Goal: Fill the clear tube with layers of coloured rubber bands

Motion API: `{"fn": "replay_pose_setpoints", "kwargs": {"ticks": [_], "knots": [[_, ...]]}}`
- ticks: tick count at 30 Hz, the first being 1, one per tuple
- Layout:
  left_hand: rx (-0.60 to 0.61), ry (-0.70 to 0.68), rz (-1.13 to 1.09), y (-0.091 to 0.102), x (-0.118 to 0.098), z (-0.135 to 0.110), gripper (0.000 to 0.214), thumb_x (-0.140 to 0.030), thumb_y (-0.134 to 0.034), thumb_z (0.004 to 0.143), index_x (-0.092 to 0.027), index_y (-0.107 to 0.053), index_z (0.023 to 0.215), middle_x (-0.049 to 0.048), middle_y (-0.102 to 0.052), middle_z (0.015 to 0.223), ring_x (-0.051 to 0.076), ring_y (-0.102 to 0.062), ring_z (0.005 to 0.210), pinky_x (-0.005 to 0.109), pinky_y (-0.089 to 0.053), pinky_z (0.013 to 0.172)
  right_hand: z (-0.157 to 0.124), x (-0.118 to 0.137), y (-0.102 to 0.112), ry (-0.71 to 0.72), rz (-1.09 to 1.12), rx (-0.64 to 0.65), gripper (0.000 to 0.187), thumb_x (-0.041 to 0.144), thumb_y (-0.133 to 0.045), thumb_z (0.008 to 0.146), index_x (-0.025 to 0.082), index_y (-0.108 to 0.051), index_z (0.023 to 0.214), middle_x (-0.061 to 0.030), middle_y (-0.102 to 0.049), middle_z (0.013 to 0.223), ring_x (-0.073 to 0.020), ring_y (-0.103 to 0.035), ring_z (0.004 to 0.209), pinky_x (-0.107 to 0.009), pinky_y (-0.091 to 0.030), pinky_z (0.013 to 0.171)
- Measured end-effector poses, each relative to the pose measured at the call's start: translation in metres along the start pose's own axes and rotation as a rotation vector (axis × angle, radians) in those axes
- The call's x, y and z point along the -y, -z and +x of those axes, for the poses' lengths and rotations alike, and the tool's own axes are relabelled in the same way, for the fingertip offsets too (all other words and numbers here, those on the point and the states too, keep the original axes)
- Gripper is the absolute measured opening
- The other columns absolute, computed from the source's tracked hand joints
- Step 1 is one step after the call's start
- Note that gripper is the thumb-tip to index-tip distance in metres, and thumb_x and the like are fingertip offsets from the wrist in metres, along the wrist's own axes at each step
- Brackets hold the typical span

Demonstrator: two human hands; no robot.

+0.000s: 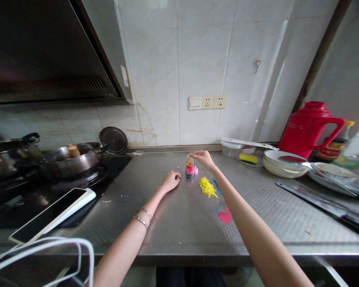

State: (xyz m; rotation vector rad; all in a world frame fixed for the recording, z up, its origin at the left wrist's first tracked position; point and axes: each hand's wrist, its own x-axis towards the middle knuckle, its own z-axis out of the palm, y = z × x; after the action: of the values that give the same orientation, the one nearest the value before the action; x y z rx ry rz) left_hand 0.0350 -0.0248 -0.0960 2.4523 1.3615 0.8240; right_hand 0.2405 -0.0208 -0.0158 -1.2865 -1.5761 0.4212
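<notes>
A small clear bottle [189, 167] stands upright on the metal counter, layered with dark, pink, red and orange bits. At its mouth, my right hand [204, 159] is closed in a pinch; what the fingertips hold is too small to make out. My left hand [170, 181] lies on the counter left of the bottle, fingers curled in, and whatever it may hold is hidden. Touching or just beside the bottle is a small pink object [195, 170]. Nearer my right forearm lie a pile of thin yellow strips [208, 187], a partly covered blue piece [217, 185] and flat pink-red pieces [225, 217].
On the left are a pan [70, 163] on the black stove and a phone-like device [49, 215] with white cables. At right stand a red thermos [306, 129], stacked bowls [284, 169], a yellow sponge [248, 159] and a long knife [317, 203].
</notes>
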Motion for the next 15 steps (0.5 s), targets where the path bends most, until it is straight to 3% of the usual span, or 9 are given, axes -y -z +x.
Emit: {"fn": "replay_pose_setpoints", "kwargs": {"ticks": [10, 15], "knots": [[0.002, -0.002, 0.015, 0.001, -0.001, 0.0, 0.022, -0.015, -0.047, 0.075, -0.018, -0.067, 0.083, 0.0044, -0.059, 0.083, 0.013, -0.054, 0.073, 0.024, -0.042, 0.073, 0.003, 0.009, 0.008, 0.041, -0.093, -0.039, 0.04, 0.046, -0.053, 0.068, 0.011, -0.072, 0.073, -0.0058, -0.066, 0.066, -0.0173, -0.056, 0.064, -0.024, -0.037, 0.055], [0.004, -0.006, 0.029, -0.001, 0.001, 0.001, 0.022, -0.016, -0.046, 0.076, -0.019, -0.066, 0.083, 0.005, -0.059, 0.085, 0.013, -0.054, 0.073, 0.025, -0.043, 0.072, -0.005, -0.005, 0.016, 0.002, -0.059, -0.112, 0.042, 0.049, -0.053, 0.068, 0.012, -0.072, 0.076, -0.0071, -0.067, 0.07, -0.0178, -0.057, 0.066, -0.024, -0.038, 0.056]]}}
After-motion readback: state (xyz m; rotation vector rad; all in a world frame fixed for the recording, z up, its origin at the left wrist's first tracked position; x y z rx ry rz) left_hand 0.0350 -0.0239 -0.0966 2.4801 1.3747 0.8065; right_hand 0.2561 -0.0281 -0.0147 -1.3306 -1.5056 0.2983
